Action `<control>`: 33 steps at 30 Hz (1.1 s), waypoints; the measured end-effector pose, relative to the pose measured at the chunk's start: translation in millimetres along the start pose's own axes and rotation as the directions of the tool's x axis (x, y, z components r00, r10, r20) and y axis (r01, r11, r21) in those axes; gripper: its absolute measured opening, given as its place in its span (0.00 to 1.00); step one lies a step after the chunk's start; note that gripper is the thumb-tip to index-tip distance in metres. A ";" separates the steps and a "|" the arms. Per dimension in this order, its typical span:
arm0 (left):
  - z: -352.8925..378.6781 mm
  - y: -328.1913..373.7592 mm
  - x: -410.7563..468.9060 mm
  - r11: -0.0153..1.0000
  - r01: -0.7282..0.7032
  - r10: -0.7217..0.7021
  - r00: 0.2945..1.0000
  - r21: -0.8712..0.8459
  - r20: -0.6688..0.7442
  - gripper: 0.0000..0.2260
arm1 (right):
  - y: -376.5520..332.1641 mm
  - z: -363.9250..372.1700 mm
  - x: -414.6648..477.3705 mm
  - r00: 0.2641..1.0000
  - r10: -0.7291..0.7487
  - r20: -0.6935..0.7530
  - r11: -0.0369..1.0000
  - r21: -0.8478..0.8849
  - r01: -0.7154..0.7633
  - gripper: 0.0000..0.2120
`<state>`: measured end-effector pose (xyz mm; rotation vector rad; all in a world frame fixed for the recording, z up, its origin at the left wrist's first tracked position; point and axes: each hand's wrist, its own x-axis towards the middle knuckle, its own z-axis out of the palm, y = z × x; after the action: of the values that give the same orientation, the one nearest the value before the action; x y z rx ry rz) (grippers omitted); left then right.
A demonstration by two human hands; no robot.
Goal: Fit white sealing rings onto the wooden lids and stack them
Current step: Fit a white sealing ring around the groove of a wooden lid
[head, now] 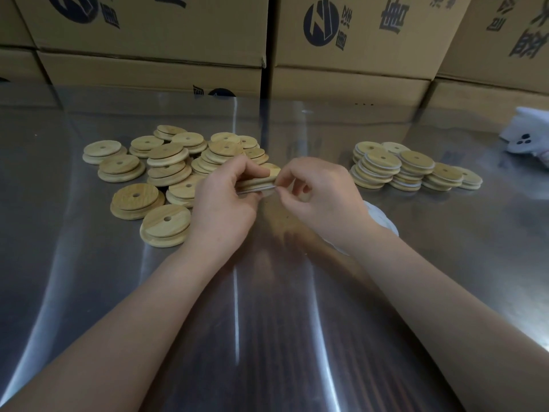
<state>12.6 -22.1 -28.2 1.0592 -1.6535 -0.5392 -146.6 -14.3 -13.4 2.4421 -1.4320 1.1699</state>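
My left hand point(221, 197) grips a round wooden lid point(261, 179) by its edge above the steel table. My right hand point(318, 193) pinches a thin white sealing ring point(258, 191) at the lid's lower rim. To the left lies a loose pile of bare wooden lids point(166, 168), each with a centre hole. To the right stand short stacks of lids with white rings fitted point(398, 169). A heap of loose white rings point(381, 221) lies under my right wrist, partly hidden by it.
The work surface is a shiny steel table point(267, 307). Stacked cardboard boxes point(154, 55) with dark printing form a wall along its far edge. A white crumpled item point(525, 135) lies at the far right.
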 end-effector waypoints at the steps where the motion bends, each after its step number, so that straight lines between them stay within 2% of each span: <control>1: 0.8 0.5 -0.7 1.000 -0.001 0.001 1.000 -0.011 0.006 0.14 | -0.7 0.3 -0.2 1.000 -0.014 0.000 1.000 0.009 0.014 0.00; 7: 2.6 3.9 -1.1 0.992 0.054 -0.055 0.998 -0.116 -0.005 0.14 | -3.4 2.7 0.1 0.998 -0.059 -0.033 0.997 0.045 0.061 0.04; 13: 0.7 5.2 -0.5 0.959 0.106 -0.118 0.992 -0.264 -0.034 0.14 | 1.8 6.1 -0.6 0.993 -0.014 -0.117 0.999 0.033 0.018 0.02; 17: 1.4 3.4 -1.2 0.935 0.133 -0.148 0.989 -0.330 -0.021 0.14 | 0.5 5.6 -1.4 0.989 -0.044 -0.142 0.998 0.034 0.049 0.01; 23: 0.2 4.2 1.3 0.941 0.141 -0.156 0.987 -0.307 -0.025 0.15 | -0.5 4.7 -1.5 0.990 -0.038 -0.133 0.999 0.027 0.042 0.01; 33: -2.6 10.4 3.9 0.987 0.093 -0.097 0.995 -0.129 -0.028 0.10 | 0.0 3.5 -1.6 0.992 0.024 -0.122 1.000 0.009 -0.023 0.03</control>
<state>10.9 -19.7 -17.2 1.0514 -1.5236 -0.6768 -145.0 -14.7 -16.8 2.3191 -1.4282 1.3073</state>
